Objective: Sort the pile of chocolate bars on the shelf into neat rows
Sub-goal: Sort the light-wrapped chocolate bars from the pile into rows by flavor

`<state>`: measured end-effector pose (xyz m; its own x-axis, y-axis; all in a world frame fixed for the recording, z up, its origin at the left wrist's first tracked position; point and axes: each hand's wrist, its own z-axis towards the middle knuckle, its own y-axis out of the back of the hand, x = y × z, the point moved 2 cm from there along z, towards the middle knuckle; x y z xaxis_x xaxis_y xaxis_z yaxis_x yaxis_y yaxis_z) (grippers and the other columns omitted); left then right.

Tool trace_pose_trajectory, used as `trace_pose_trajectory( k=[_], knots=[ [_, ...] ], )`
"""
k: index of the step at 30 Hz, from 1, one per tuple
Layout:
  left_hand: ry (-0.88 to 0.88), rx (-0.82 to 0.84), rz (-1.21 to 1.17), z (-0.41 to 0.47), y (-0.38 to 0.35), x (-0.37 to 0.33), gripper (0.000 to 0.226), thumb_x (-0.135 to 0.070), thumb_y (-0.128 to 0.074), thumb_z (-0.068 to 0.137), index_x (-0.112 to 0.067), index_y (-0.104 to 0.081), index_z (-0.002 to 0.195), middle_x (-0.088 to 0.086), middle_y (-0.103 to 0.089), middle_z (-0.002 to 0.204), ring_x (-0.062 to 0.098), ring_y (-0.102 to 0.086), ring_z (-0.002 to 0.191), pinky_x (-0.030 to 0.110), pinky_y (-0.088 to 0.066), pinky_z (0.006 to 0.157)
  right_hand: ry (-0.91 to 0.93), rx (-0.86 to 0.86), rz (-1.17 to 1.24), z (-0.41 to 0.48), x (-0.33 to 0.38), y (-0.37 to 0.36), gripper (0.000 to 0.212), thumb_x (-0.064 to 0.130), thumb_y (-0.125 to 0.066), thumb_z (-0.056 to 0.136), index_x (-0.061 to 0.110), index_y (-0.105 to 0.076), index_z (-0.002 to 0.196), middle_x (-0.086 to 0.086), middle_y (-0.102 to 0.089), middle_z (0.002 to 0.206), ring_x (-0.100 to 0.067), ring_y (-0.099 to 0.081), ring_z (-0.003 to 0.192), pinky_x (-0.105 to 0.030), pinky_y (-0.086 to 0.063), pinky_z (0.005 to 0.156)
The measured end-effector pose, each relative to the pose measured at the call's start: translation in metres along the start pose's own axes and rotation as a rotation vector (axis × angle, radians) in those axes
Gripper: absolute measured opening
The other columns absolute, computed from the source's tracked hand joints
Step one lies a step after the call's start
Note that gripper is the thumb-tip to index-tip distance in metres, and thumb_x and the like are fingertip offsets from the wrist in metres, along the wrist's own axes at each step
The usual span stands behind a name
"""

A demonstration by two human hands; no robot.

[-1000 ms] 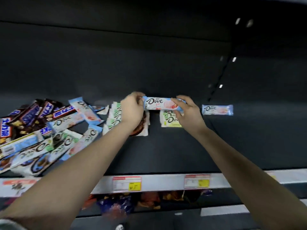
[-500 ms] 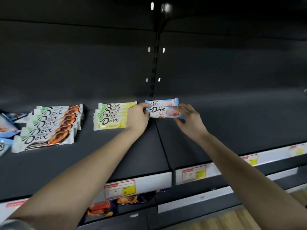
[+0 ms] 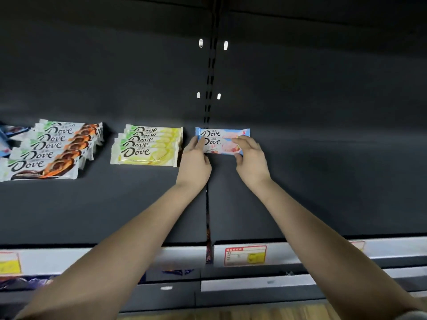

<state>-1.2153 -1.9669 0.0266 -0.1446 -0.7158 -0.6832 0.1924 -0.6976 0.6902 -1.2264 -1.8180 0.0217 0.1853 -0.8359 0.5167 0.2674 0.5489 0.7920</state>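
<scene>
A blue-and-pink Dove bar lies on the dark shelf, overlapping the front edge of a second blue-and-pink bar behind it. My left hand pinches the near bar's left end. At its right end, my right hand grips it with curled fingers. To the left lies a neat row of yellow Dove bars. Farther left is a row of white-and-orange Dove bars.
Blue wrappers show at the far left edge. A vertical slotted upright splits the back wall. Price tags sit on the white front strip, with more packets on the shelf below.
The view swung right from the loose pile to the sorted rows. Both hands carried the blue-and-pink bar along and lowered it in front of the other blue bar.
</scene>
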Motion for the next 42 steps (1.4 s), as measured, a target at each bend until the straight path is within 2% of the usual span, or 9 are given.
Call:
trace_pose_trajectory(
  k=[5,7,11,19,24,28,35,38,42],
  knots=[
    [-0.021,0.043,0.113,-0.002,-0.006,0.0,0.054,0.001,-0.038,0.089,-0.007,-0.032,0.142,0.011,-0.013,0.154,0.027,-0.017,0.138,0.028,-0.024,0.109,0.032,-0.075,-0.04,0.004,-0.008,-0.004,0.041,-0.003,-0.048,0.087,0.012,-0.054,0.125,-0.001,-0.049,0.131,-0.024,-0.038,0.115,-0.023,-0.035,0.1],
    [-0.032,0.032,0.142,-0.002,-0.007,0.0,0.051,-0.001,-0.039,0.09,-0.006,-0.035,0.14,0.013,-0.012,0.154,0.028,-0.017,0.138,0.031,-0.025,0.109,-0.005,-0.095,0.013,0.006,-0.01,-0.005,0.033,-0.006,-0.048,0.083,0.009,-0.057,0.112,-0.005,-0.045,0.131,-0.023,-0.042,0.116,-0.019,-0.035,0.093],
    [-0.04,0.026,0.175,-0.004,-0.009,0.0,0.048,-0.003,-0.041,0.089,-0.005,-0.039,0.138,0.014,-0.011,0.153,0.028,-0.017,0.138,0.032,-0.026,0.11,-0.034,-0.127,0.05,0.005,-0.013,-0.004,0.017,-0.006,-0.05,0.082,0.004,-0.06,0.09,-0.01,-0.04,0.13,-0.022,-0.048,0.115,-0.015,-0.034,0.085],
    [-0.074,0.054,0.217,-0.003,-0.011,-0.001,0.053,-0.002,-0.036,0.091,-0.006,-0.028,0.143,0.008,-0.007,0.156,0.024,-0.02,0.137,0.029,-0.028,0.107,-0.033,-0.158,-0.016,0.007,-0.014,-0.006,0.016,0.0,-0.054,0.083,0.005,-0.067,0.092,-0.008,-0.044,0.129,-0.026,-0.041,0.112,-0.009,-0.026,0.084],
    [-0.07,0.028,0.223,-0.003,-0.012,-0.001,0.053,-0.002,-0.037,0.09,-0.006,-0.031,0.142,0.01,-0.008,0.155,0.027,-0.019,0.135,0.03,-0.027,0.107,-0.015,-0.145,-0.053,0.006,-0.013,-0.006,0.017,0.005,-0.056,0.082,0.009,-0.068,0.094,-0.007,-0.046,0.127,-0.027,-0.039,0.114,-0.03,-0.039,0.093],
    [-0.06,0.014,0.187,-0.005,-0.01,-0.003,0.049,-0.002,-0.039,0.089,-0.007,-0.037,0.138,0.014,-0.008,0.154,0.029,-0.015,0.137,0.03,-0.027,0.107,0.039,-0.177,-0.099,0.004,-0.007,-0.004,0.018,0.008,-0.056,0.081,0.01,-0.067,0.096,-0.009,-0.05,0.121,-0.03,-0.042,0.113,-0.04,-0.041,0.089],
    [-0.107,-0.011,0.034,-0.016,0.018,0.0,0.046,-0.002,-0.045,0.088,-0.008,-0.047,0.133,0.012,-0.023,0.151,0.023,-0.025,0.139,0.014,-0.017,0.106,0.222,-0.243,-0.168,-0.006,0.007,0.002,0.018,0.002,-0.057,0.073,0.007,-0.067,0.087,-0.014,-0.059,0.106,-0.038,-0.053,0.099,-0.045,-0.044,0.086],
    [-0.151,0.024,0.071,-0.023,0.043,0.006,0.043,-0.004,-0.046,0.089,-0.009,-0.05,0.131,0.011,-0.032,0.147,0.021,-0.036,0.133,0.02,-0.026,0.108,0.252,-0.203,-0.18,-0.009,0.016,0.001,0.017,0.0,-0.06,0.073,0.007,-0.067,0.087,-0.014,-0.059,0.108,-0.038,-0.052,0.103,-0.048,-0.043,0.091],
    [-0.14,-0.034,0.118,-0.024,0.087,0.022,0.039,-0.007,-0.048,0.089,-0.009,-0.055,0.127,0.008,-0.045,0.137,0.02,-0.045,0.125,0.018,-0.028,0.103,0.306,-0.206,-0.057,-0.013,0.045,-0.003,0.017,0.001,-0.057,0.077,0.009,-0.067,0.086,-0.011,-0.058,0.11,-0.034,-0.051,0.105,-0.046,-0.041,0.094]
  ],
)
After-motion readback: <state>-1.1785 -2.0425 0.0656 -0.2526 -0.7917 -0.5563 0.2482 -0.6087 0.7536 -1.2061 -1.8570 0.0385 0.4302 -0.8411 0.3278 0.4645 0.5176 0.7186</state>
